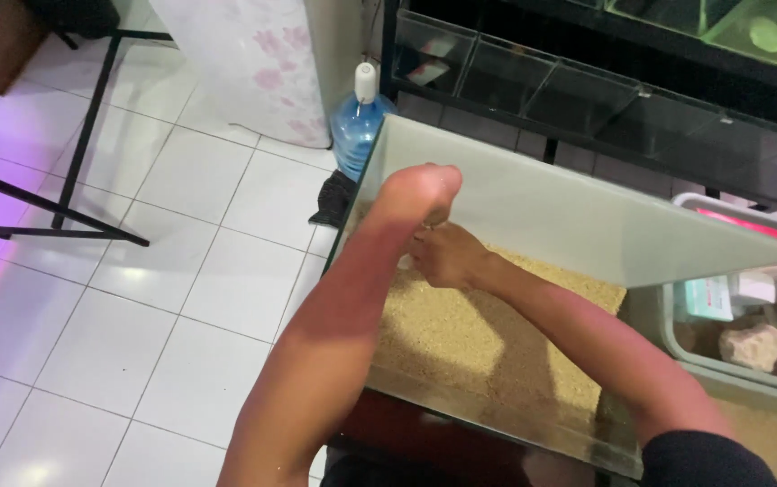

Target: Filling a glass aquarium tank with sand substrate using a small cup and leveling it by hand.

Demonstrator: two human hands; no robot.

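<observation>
Both my arms reach into a glass tank (497,410) whose floor is covered with tan sand (470,338). My left hand (420,194) is bent at the wrist near the tank's far left corner, fingers curled downward and hidden from view. Just below it, my right hand (447,257) rests low over the sand, its fingers meeting those of my left hand. Whatever lies between the fingers is hidden. The frosted back pane (569,212) of the tank rises behind both hands.
A blue water bottle (359,126) with a white cap stands on the white tiled floor (163,298) beside the tank. Black metal frame legs (82,135) cross the floor at left. A container with a pale rock (754,344) sits at right. Dark shelves hold glass tanks (533,77) behind.
</observation>
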